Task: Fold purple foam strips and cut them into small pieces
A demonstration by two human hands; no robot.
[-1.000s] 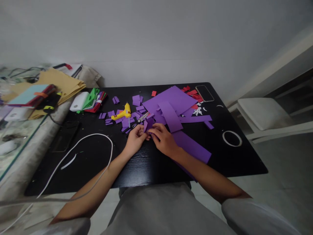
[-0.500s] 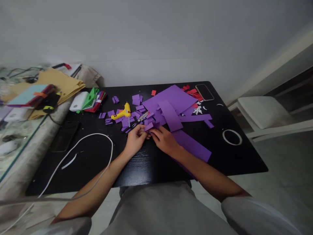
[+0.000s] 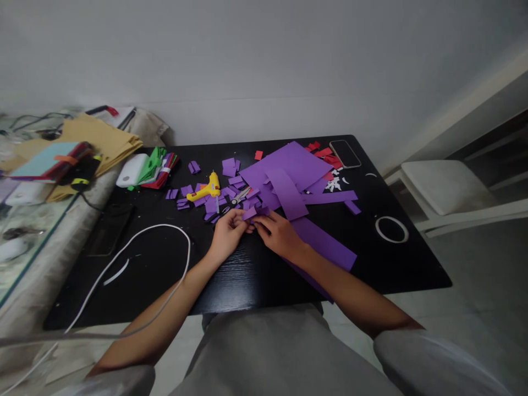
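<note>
My left hand and my right hand meet at the middle of a black table. Both pinch a small purple paper piece between their fingertips, low over the tabletop. Just beyond them lie several small purple paper squares, a pair of scissors and a yellow glue gun. A long purple strip lies under my right forearm.
Large purple sheets and red scraps sit at the back right beside a phone. A white ring lies at the right, a white cable loops at the left. Green and red paper and a white box are at the back left.
The purple piece, raised upright a second ago, now lies lower and flatter between my fingertips. Both hands stay in nearly the same place.
</note>
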